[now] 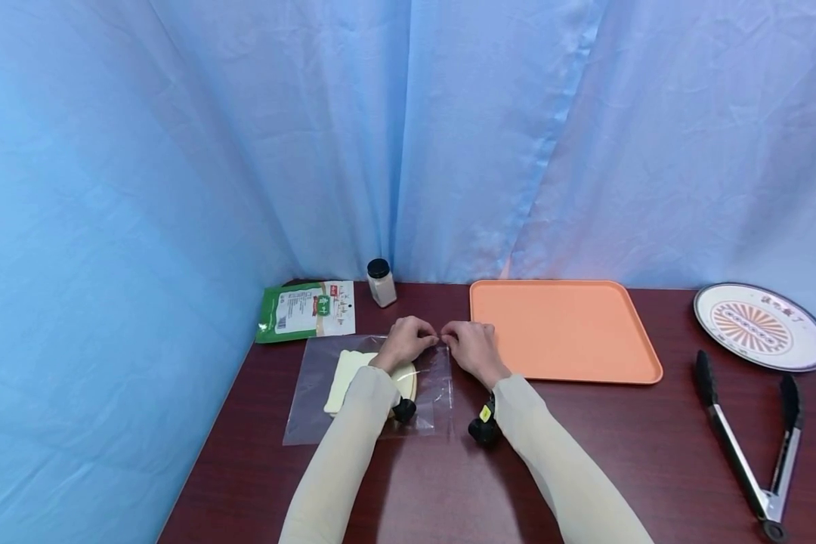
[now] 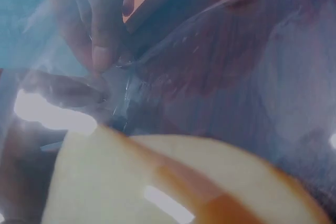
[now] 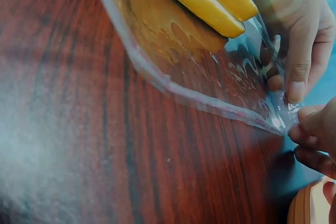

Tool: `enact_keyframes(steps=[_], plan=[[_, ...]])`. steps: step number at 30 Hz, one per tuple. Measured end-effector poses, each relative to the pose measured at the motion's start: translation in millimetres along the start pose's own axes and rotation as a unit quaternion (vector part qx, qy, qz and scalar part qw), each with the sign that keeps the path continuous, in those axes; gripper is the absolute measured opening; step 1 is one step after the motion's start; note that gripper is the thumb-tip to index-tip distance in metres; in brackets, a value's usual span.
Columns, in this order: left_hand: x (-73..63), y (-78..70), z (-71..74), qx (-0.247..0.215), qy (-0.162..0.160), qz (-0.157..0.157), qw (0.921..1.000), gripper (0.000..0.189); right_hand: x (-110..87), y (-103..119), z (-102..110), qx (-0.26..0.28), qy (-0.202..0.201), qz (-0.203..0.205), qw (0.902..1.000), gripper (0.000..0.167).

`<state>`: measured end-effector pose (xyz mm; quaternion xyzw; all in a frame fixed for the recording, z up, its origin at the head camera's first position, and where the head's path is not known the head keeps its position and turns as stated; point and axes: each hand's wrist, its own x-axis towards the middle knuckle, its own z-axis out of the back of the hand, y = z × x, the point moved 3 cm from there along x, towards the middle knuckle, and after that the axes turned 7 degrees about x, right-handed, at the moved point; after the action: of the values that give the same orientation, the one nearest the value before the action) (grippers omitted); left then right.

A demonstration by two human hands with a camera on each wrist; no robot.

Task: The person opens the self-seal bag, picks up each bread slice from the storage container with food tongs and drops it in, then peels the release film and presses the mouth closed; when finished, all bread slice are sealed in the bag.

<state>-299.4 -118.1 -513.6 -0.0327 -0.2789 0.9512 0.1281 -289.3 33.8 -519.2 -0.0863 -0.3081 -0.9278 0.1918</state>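
Observation:
A clear plastic bag (image 1: 306, 408) lies flat on the table, with pale bread slices (image 1: 347, 378) inside. My left hand (image 1: 404, 342) reaches over the bread and pinches the bag's far right corner between thumb and fingers. Right beside it, my right hand (image 1: 472, 349) pinches the same corner, fingertips almost meeting the left ones. In the right wrist view, the bag's open-looking edge (image 3: 205, 106) runs to the pinched corner, and two slices (image 3: 210, 9) show yellow-brown crusts. Through shiny film in the left wrist view, the bread (image 2: 105, 182) appears close up; fingers there are blurred.
Behind the bag lie a green-and-white seasoning packet (image 1: 306, 311) and a black-lidded jar (image 1: 381, 283). An orange tray (image 1: 557, 332) sits just right of my right hand. Farther right are a patterned plate (image 1: 761, 326) and black-tipped tongs (image 1: 727, 446). Blue curtains (image 1: 449, 136) border the table.

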Motion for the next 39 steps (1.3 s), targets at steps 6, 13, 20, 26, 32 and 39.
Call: enact_keyframes(steps=[6,13,20,26,32,39], plan=[[-1.6,0.2,0.2,-0.014,-0.008,-0.003,0.9999,0.012,-3.0,-2.6,2.8,-0.002,-0.03,0.03,0.9991,0.011],[-1.5,1.4,-0.3,-0.015,-0.012,-0.006,0.9998,0.012,-5.7,-3.8,7.3,-0.003,-0.032,0.027,0.9991,0.012],[-0.5,3.5,-1.9,-0.012,-0.027,-0.015,0.9994,0.011,-9.4,-8.7,9.6,0.014,-0.034,0.024,0.999,0.011],[-0.9,3.4,-1.4,-0.014,-0.033,-0.017,0.9992,0.011,-13.0,-16.3,10.7,0.056,-0.036,0.009,0.9978,0.012],[-2.7,3.0,-1.0,-0.027,-0.027,-0.006,0.9993,0.011,-19.1,-24.8,12.8,0.089,-0.041,-0.012,0.9951,0.011],[-2.6,3.1,-1.7,-0.034,-0.024,0.0,0.9991,0.012,-23.2,-34.4,20.0,0.122,-0.067,-0.008,0.9902,0.008]])
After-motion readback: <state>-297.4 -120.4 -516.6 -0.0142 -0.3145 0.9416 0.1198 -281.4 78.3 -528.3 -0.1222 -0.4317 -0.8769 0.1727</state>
